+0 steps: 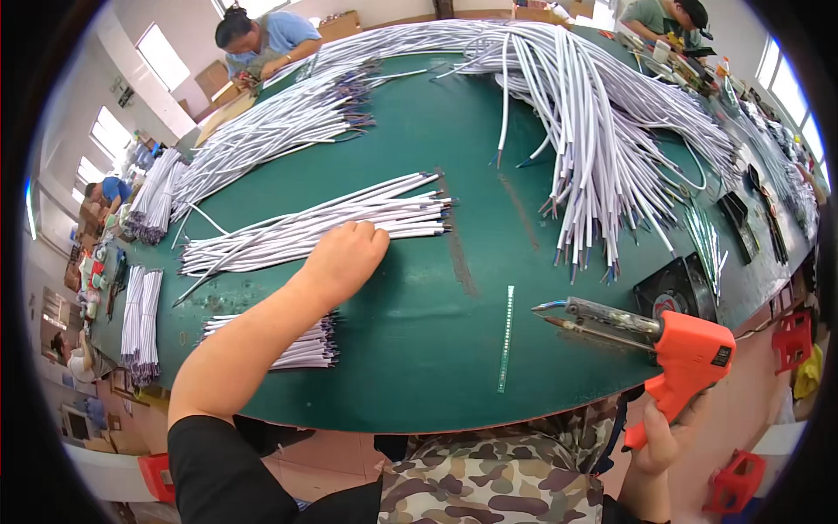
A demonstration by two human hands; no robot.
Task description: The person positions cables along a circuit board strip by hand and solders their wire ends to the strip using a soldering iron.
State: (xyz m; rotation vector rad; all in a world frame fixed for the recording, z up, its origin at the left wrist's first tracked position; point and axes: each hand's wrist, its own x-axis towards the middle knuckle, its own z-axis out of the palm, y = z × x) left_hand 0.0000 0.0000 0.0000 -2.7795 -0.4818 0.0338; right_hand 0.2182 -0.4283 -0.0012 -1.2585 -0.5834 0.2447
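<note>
Head view: left hand (pixel 345 260) knuckles-up at white cables (pixel 288 238).

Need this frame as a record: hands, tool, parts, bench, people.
left hand: at white cables, grip unclear
right hand: holding orange soldering gun, tip pointing left
board: narrow green circuit strip, flat, left of the tip
fan: black fan, beyond the gun
bench: green tabletop
people: co-worker in light blue, far side; others around
</note>
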